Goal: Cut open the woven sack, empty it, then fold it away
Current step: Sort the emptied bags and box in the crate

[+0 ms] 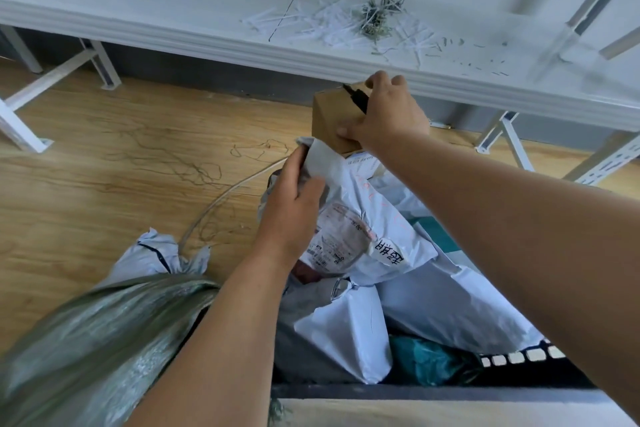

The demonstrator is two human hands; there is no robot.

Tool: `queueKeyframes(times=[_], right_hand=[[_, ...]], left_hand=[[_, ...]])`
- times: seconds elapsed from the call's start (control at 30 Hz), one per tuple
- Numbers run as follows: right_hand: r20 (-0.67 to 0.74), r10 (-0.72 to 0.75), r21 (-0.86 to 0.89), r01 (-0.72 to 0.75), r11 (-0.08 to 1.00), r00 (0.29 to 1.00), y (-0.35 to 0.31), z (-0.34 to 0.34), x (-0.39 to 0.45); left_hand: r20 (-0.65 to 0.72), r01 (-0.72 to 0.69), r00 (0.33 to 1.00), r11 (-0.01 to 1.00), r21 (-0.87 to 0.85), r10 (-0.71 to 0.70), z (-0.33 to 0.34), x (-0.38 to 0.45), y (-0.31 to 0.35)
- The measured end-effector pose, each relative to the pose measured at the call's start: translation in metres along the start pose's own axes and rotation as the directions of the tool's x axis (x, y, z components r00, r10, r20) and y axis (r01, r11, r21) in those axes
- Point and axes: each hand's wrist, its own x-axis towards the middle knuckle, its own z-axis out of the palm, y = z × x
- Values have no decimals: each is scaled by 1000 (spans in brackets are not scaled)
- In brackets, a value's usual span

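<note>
One head-worn camera looks forward and steeply down, close over both forearms, taking in the floor (86,156) and the white shelf (207,42) edge ahead.

**Parcels lifted from the sack**

At the centre of the frame the left hand (292,204) grips the top of a white mailer bag (360,218) with a printed label. Just above it, the right hand (388,113) holds a small brown cardboard box (332,121) together with a dark blade-like tool (356,97). The grey-green woven sack (93,340) lies at lower left, with more white parcels (433,305) piled at lower right. Across the top, a white shelf (173,35) carries cut strips and string (374,17); loose threads (180,163) lie on the wooden floor (69,184).
</note>
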Motion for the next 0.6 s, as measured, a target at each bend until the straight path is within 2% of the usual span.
queueKeyframes(times=[0.07,0.13,0.23,0.4,0.6], right_hand=[[43,45,22,-46,999,998,2,-2,-1],[95,80,38,-84,996,992,4,-3,-1],[153,54,67,-65,996,987,9,-4,0],[146,37,133,-56,989,989,18,1,-10],[171,93,134,-117,984,981,19,-4,-19]], left_hand=[[-1,-33,999,999,-41,33,10,1,5],[-32,-58,998,998,12,59,17,4,7],[-50,22,999,990,137,-15,22,8,7],[-72,150,985,986,-79,-155,22,12,4],[-30,149,989,989,20,-148,20,6,1]])
